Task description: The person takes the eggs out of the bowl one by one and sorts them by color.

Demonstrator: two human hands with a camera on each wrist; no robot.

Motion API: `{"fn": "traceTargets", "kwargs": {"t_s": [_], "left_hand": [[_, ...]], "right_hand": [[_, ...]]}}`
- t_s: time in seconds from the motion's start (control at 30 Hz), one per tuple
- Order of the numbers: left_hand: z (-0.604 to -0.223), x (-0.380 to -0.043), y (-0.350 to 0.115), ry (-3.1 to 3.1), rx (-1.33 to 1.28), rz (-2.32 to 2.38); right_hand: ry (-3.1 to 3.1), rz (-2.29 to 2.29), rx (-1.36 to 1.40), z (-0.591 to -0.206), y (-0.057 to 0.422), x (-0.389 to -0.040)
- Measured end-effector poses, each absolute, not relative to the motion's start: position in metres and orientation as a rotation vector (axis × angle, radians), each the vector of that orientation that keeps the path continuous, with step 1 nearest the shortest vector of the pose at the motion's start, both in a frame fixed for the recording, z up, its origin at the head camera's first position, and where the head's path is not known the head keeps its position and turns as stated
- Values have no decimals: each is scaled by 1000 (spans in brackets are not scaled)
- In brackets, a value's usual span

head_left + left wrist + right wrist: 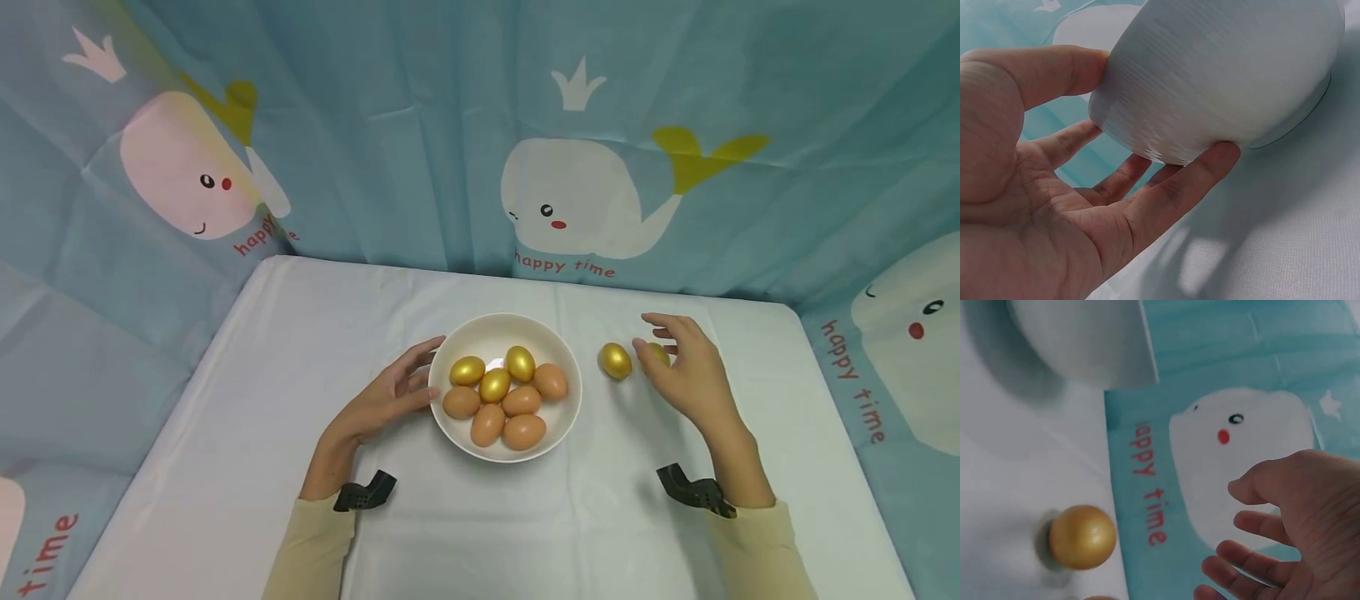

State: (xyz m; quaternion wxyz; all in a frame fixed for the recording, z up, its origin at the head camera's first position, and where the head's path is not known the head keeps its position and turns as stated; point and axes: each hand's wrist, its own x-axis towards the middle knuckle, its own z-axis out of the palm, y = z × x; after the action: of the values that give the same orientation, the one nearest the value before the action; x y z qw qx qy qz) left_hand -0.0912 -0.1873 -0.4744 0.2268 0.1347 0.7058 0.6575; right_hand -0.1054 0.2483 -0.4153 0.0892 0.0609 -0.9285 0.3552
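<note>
A white bowl stands at the middle of the table, holding 3 golden eggs and several brown eggs. My left hand holds its left side, with the thumb at the rim and the fingers spread along the outer wall, as the left wrist view shows. To the right of the bowl lies a golden egg. A second golden egg is partly hidden behind my right hand. That hand has its thumb and fingers apart and nothing between them; in the right wrist view it is in the air.
A white cloth covers the table. Behind it and at the sides hangs a blue curtain with printed whales. Each wrist wears a black strap.
</note>
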Motion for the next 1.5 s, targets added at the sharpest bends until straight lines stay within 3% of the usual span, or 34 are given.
{"fn": "traceTargets", "kwargs": {"t_s": [0.67,0.97,1.5], "left_hand": [[-475,-93,-181,1867,391,1854],[-473,-90,-189,1884,380,1841],[-474,-92,-189,1887,383,1825]], "right_hand": [[-2790,1088,836,-371,170,-123],[-2881,1054,1090,-378,125,-127],[-2996,791,1273,-396,84,-146]]}}
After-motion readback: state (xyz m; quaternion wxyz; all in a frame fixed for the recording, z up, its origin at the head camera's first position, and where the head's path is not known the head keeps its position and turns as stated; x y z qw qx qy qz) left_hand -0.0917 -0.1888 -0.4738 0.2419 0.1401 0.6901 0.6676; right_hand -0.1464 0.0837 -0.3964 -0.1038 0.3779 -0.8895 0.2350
